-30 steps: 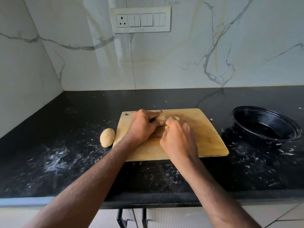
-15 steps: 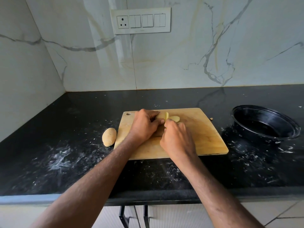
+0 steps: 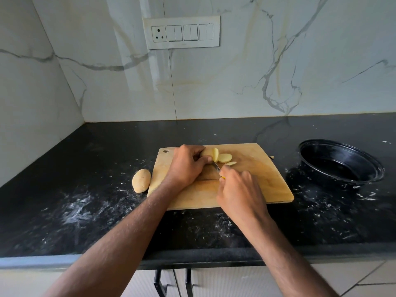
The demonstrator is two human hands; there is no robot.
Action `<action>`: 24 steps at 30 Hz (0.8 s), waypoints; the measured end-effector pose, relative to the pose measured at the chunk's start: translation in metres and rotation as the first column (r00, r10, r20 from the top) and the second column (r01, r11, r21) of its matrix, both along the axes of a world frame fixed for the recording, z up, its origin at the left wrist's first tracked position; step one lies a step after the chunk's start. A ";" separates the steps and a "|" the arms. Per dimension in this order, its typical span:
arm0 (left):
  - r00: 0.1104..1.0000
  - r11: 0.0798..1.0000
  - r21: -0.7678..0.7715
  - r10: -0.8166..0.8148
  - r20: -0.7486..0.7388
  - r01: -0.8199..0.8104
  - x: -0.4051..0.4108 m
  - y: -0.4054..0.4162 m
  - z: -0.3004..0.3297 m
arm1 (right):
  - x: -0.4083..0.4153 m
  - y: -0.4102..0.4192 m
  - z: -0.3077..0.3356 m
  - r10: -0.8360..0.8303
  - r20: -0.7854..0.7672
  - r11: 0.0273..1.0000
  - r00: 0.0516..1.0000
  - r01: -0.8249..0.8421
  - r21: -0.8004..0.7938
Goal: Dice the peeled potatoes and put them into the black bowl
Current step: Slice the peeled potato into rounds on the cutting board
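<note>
Potato [image 3: 207,155] lies on the far part of the board [image 3: 257,179], under the left hand [image 3: 186,166], whose curled fingers grip it from above. The right hand [image 3: 240,192] is clenched round a knife [image 3: 216,166]; only a bit of yellow handle shows at the fist, and the short blade points away from the person, its tip at the cut face of the potato. Just right of that face lie slices [image 3: 224,158], one leaning on the potato, the others flat on the wood and overlapping.

The board's right half is bare wood out to its right edge, and the near right corner sits close to the right wrist. Its left edge has a hanging hole at the far corner. Just beside that left edge, on the black counter [image 3: 85,211], lies a second potato [image 3: 141,181], whole, near the board but I cannot tell whether it touches.

The bowl [image 3: 340,163] stands well to the right of the board, apart from it, with a strip of smeared counter between. Behind the board the counter runs open to the marble wall [image 3: 235,86]; in front, it ends at its near edge below the forearms.
</note>
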State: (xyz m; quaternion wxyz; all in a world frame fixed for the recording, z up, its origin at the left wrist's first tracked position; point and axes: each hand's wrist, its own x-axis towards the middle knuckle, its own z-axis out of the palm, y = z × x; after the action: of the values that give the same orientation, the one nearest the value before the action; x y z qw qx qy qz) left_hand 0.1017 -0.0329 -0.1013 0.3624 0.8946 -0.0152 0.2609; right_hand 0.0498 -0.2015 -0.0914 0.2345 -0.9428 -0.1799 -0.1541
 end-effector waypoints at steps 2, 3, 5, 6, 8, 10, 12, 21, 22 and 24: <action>1.000 1.000 0.010 0.002 -0.001 -0.002 0.000 0.000 0.001 | 0.002 -0.002 -0.001 0.001 -0.001 1.000 1.000 -0.001 -0.002; 1.000 1.000 0.015 0.007 0.003 -0.007 0.000 0.001 0.001 | 0.002 -0.003 -0.002 0.001 0.004 1.000 1.000 -0.001 -0.001; 1.000 1.000 0.004 0.022 0.012 -0.022 0.000 0.003 0.002 | 0.002 -0.004 -0.005 0.000 0.025 1.000 1.000 0.000 0.006; 1.000 1.000 -0.005 0.026 0.013 -0.026 0.000 0.003 0.002 | 0.002 -0.004 -0.007 -0.002 0.035 1.000 0.999 0.001 0.013; 1.000 0.999 -0.025 0.022 0.007 -0.022 0.000 0.004 0.002 | 0.002 -0.004 -0.009 -0.018 0.052 0.999 0.999 0.015 0.052; 1.000 0.999 -0.050 0.006 0.004 -0.006 -0.001 0.004 0.002 | 0.003 -0.004 -0.010 -0.037 0.076 0.993 0.996 0.028 0.118; 1.000 0.997 -0.071 -0.015 0.008 0.015 -0.002 0.004 0.001 | 0.003 -0.005 -0.010 -0.059 0.113 0.986 0.992 0.040 0.164; 1.000 0.999 -0.047 -0.015 0.022 0.016 -0.002 0.002 0.000 | 0.004 -0.006 -0.013 -0.097 0.221 0.960 0.970 0.032 0.279; 1.000 0.999 -0.035 -0.018 0.024 0.019 -0.003 0.002 0.001 | 0.003 -0.005 -0.013 -0.101 0.232 0.957 0.967 0.031 0.289; 0.999 0.999 -0.025 -0.024 0.027 0.025 -0.003 0.002 0.001 | 0.003 -0.004 -0.013 -0.100 0.247 0.955 0.964 0.023 0.297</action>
State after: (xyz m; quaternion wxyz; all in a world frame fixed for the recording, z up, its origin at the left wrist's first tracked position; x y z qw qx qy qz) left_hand 0.0988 -0.0310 -0.1004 0.3766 0.8862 -0.0278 0.2685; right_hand 0.0525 -0.2057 -0.1045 0.3402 -0.8749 -0.1548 -0.3081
